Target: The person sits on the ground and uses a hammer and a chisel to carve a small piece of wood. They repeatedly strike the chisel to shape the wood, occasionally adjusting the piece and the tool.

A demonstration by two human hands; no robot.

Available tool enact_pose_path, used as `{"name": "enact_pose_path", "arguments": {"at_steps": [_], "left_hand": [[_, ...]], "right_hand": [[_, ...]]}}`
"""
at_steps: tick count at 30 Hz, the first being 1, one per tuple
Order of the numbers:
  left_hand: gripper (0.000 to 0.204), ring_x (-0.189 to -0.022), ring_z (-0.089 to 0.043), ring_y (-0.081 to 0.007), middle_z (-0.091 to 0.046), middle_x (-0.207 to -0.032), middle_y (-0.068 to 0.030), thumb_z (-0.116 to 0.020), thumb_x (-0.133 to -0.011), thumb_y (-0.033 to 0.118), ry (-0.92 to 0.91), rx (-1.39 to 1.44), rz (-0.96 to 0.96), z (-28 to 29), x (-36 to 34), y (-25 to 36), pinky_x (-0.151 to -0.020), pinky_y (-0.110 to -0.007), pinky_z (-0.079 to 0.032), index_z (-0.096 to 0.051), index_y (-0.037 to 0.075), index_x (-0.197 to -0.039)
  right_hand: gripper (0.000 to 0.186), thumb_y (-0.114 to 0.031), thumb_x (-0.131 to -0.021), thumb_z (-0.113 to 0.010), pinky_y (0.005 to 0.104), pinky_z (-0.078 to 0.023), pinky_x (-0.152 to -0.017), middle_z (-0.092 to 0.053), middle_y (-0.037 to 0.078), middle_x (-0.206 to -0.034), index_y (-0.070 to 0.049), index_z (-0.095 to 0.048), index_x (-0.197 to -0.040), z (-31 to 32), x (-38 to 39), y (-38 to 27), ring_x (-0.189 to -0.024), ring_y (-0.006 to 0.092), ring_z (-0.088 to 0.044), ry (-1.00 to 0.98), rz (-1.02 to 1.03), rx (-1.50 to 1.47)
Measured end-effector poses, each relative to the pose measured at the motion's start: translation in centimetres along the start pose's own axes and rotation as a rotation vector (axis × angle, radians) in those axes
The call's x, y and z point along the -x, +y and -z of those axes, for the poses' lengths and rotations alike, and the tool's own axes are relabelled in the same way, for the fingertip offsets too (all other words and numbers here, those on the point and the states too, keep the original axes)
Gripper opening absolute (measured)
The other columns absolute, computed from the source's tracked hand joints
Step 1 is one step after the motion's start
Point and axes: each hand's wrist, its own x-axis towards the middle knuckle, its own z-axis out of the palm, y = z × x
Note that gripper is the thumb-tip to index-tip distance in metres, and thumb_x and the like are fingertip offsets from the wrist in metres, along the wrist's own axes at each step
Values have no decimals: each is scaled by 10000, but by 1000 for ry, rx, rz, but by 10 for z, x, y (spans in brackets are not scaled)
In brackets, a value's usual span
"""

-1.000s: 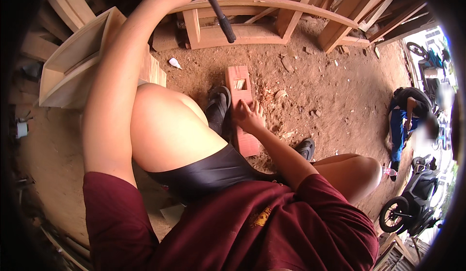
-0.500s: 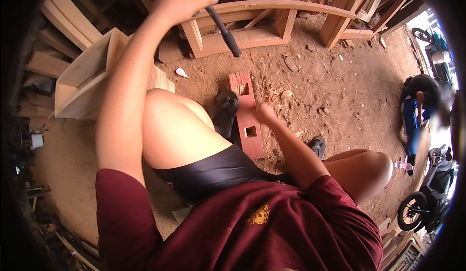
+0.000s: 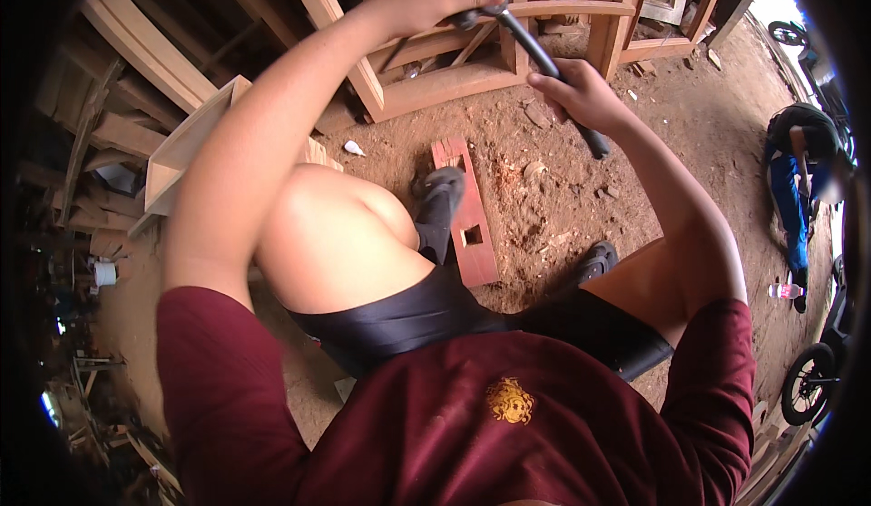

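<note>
My left hand point(image 3: 422, 0) is raised at the top, closed around the neck of a hammer point(image 3: 524, 34) just below its metal head. Beside the head, the same hand also has a dark object whose kind I cannot make out. My right hand point(image 3: 585, 96) is closed on the hammer's black handle, whose end sticks out below the fingers. On the ground between my legs lies a reddish wooden board point(image 3: 476, 261) with a square hole cut through it. My shod left foot point(image 3: 442, 199) rests on or against the board's far part and hides some of it.
Wooden frames point(image 3: 445, 89) lean across the far side, and a box-like wooden piece point(image 3: 186, 139) stands at left. Wood chips point(image 3: 535, 175) litter the dirt ground. A bent-over person point(image 3: 798, 161), a bottle point(image 3: 786, 291) and a motorcycle point(image 3: 810, 381) are at right.
My right hand has risen from beside the board to the hammer's handle and closed on it. My left hand has moved right with the hammer. The view has shifted slightly.
</note>
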Motion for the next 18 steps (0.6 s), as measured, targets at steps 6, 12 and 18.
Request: {"name": "enact_pose_path", "arguments": {"at_steps": [6, 12, 18], "left_hand": [[424, -640, -653, -155, -728, -968, -152, -666, -965, 360, 206, 443, 32, 15, -25, -57, -594, -286, -547, -627, -19, -1151], [211, -587, -553, -131, -580, -649, -40, -663, -959, 193, 256, 378, -71, -16, -21, -160, -645, -281, -486, -618, -12, -981], [134, -534, -534, -121, -562, -621, -38, -652, -943, 104, 478, 653, 15, -63, 9, -250, -562, -291, -488, -642, -12, -876]], "right_hand": [[404, -406, -973, -646, 262, -475, -502, -540, 2, -661, -3, -609, -964, 19, 25, 10, -517, 86, -516, 108, -42, -206], [335, -295, -979, -638, 284, -510, -510, -612, 40, -738, -9, -637, -1153, -3, 33, 65, -574, 106, -578, -3, -421, -78], [303, -261, -982, -636, 310, -545, -573, -645, 80, -806, 24, -621, -1083, -127, -6, 149, -640, 150, -634, -230, -726, -144]]}}
